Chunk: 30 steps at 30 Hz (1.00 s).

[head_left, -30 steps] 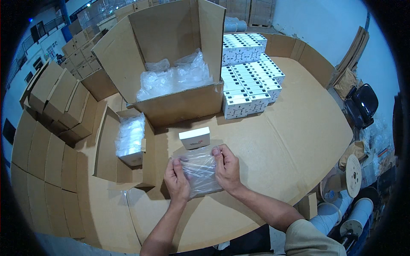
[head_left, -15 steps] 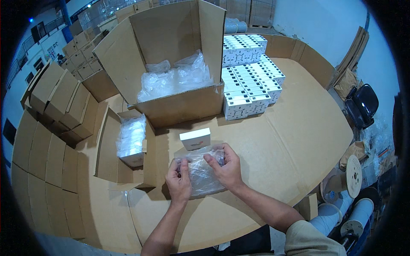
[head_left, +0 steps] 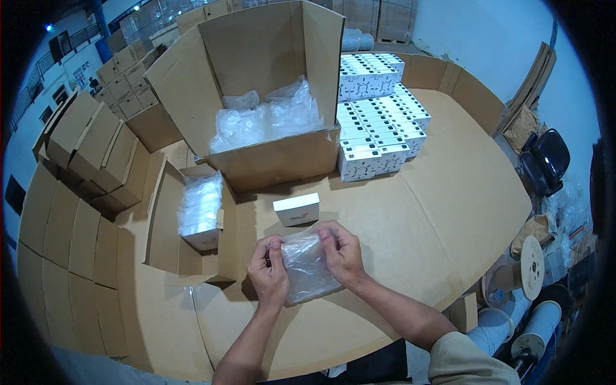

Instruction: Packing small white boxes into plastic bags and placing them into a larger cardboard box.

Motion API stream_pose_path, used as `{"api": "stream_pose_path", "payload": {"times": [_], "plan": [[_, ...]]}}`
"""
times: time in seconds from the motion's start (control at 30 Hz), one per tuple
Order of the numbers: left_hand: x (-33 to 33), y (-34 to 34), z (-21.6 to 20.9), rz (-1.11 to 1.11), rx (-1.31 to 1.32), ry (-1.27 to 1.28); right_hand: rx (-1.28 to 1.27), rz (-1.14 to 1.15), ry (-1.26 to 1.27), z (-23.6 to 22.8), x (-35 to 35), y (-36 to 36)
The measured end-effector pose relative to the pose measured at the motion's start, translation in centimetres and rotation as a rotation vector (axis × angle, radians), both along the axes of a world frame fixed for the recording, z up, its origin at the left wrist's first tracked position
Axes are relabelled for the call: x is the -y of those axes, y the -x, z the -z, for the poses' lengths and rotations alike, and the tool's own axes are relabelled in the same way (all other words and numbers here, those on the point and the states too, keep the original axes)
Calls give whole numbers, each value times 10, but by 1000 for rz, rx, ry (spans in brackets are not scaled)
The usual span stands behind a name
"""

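A clear plastic bag (head_left: 309, 266) is stretched between my two hands above the cardboard-covered table. My left hand (head_left: 268, 271) pinches its upper left corner, thumb on top. At the upper right corner, the thumb and fingers of my right hand (head_left: 343, 255) are closed on the same bag. Just beyond the bag a small white box (head_left: 297, 210) stands on its long edge, touched by neither hand. To the left, an open cardboard carton (head_left: 226, 244) holds a row of white boxes wrapped in clear plastic (head_left: 201, 208).
A large open carton (head_left: 269, 160) full of clear bags (head_left: 266, 122) stands behind. Stacked white patterned boxes (head_left: 378, 131) are right of it. Brown cartons (head_left: 77, 256) line the left side. Past the table's right edge are a black chair (head_left: 545, 160) and a cable spool (head_left: 531, 266).
The bag has been drawn out flatter, and its far edge no longer reaches past my fingers. My right hand has shifted slightly, its thumb now nearer the top edge.
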<state>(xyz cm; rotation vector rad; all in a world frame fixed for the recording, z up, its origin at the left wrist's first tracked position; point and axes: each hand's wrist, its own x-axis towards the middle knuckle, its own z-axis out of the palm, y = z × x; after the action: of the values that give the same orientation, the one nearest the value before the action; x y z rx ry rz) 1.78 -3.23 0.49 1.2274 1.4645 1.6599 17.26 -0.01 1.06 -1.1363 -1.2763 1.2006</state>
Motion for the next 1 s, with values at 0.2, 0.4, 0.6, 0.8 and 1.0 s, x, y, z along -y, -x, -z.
{"api": "stream_pose_path", "payload": {"times": [0.2,0.4,0.6,0.8,1.0], "plan": [[2,0,-5,30,76,75,153,-88,-202,-3,1,0],[4,-8,-2,123,81,144,81,-88,-142,-6,-2,-4],[2,-9,5,65,18,54,-58,42,-79,1,-18,-14],[5,-6,2,129,-2,81,-35,122,-285,-10,-25,-31],[4,-9,-4,128,-76,61,410,-15,-709,-26,-24,-35]]}}
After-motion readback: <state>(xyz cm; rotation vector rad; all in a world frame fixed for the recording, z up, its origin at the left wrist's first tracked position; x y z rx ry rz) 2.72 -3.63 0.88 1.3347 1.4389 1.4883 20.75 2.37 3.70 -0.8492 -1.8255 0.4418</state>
